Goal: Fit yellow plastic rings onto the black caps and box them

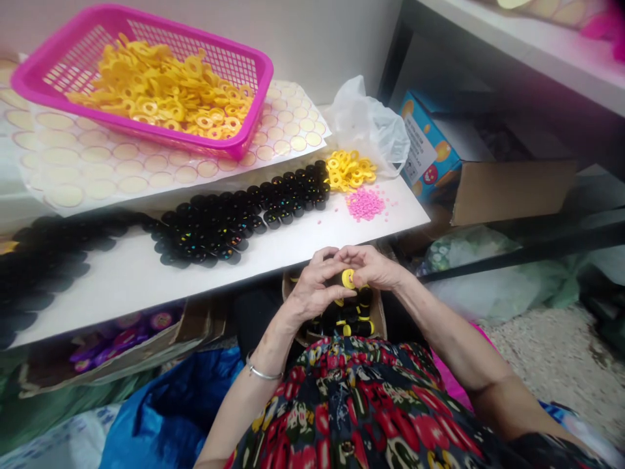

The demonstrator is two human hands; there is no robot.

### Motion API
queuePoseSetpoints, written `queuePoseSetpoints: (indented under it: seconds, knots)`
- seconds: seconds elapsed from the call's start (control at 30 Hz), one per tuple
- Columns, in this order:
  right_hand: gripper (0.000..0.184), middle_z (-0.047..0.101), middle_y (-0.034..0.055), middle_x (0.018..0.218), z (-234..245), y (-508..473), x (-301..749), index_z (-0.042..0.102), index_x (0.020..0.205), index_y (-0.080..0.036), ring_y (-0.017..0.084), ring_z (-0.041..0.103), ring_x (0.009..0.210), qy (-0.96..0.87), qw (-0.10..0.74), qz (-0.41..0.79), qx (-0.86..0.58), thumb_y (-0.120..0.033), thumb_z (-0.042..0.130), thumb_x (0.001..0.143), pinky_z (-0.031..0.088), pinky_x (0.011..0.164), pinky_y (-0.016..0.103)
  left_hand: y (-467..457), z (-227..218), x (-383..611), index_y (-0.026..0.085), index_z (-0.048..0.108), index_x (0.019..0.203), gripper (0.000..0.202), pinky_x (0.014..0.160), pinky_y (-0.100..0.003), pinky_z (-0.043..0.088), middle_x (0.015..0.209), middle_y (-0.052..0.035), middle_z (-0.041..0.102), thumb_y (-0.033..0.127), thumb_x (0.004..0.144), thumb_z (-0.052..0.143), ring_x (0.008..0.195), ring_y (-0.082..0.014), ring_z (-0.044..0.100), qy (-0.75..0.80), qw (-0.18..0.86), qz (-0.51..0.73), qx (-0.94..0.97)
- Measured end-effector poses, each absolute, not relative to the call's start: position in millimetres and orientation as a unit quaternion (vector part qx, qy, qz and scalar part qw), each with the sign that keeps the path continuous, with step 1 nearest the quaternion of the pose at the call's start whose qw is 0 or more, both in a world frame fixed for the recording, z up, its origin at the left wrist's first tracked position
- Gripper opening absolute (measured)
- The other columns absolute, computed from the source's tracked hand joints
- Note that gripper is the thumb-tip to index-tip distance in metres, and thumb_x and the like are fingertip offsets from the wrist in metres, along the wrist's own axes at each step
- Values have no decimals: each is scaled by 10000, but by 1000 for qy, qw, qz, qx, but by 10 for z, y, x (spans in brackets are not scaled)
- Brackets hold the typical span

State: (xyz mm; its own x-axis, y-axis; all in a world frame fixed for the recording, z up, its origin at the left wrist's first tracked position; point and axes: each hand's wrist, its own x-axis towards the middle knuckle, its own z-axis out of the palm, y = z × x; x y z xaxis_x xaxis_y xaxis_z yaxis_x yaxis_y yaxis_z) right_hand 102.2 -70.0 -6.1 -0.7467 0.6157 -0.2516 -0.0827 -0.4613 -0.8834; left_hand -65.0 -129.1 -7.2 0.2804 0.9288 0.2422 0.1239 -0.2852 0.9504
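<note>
Both hands meet over a box at the table's front edge. Between my left hand (315, 286) and my right hand (375, 267) is a small black cylinder with a yellow cap (348, 279). The fingers of my left hand are closed around its black body, which they mostly hide. My right thumb and fingers pinch at the yellow end. Below them, the cardboard box (383, 316) holds several black cylinders with yellow ends (359, 327). On the table beyond lie yellow ring pieces (349, 170) and a scatter of tiny pink bits (365, 204).
Rows of black cylinders (209, 221) stand along the white table (122, 280). Behind them, a pink basket (239, 146) of yellow ring pieces rests on sticker sheets (293, 117). A plastic bag (366, 124) and a blue carton (430, 143) are at right. Purple pieces (122, 339) lie under the table.
</note>
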Motion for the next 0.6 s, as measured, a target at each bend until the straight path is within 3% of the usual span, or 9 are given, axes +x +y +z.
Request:
queuePoseSetpoints:
  seconds: [0.2, 0.37, 0.47, 0.6]
  knots:
    - [451, 630, -4, 844, -118, -797, 1056, 614, 877, -155, 115, 574, 773, -492, 228, 791, -282, -133, 787, 461, 443, 697, 222, -1332, -127, -602, 196, 693, 955, 300, 1000, -440, 331, 904, -73, 670, 304, 677, 723, 1108, -254, 433, 392, 395, 435, 708]
    - [363, 627, 29, 930, -416, -1158, 1085, 612, 897, -148, 142, 571, 851, -451, 262, 792, -318, -182, 746, 562, 431, 754, 263, -1584, -419, -537, 184, 692, 898, 251, 989, -431, 347, 884, -76, 661, 317, 686, 714, 1121, -257, 437, 412, 394, 421, 706]
    - [422, 624, 60, 980, -588, -1367, 1159, 621, 980, -128, 152, 564, 889, -397, 204, 843, -299, -206, 740, 583, 424, 753, 257, -1795, -553, -498, 184, 685, 910, 292, 981, -442, 352, 867, -79, 669, 346, 669, 723, 1120, -265, 438, 420, 416, 405, 697]
    - [492, 630, 38, 899, -623, -1493, 1200, 642, 953, -119, 113, 557, 758, -339, 151, 889, -268, -167, 783, 484, 405, 632, 199, -1970, -592, -463, 191, 688, 902, 305, 970, -458, 360, 865, -77, 684, 372, 658, 725, 1098, -268, 457, 412, 436, 404, 691]
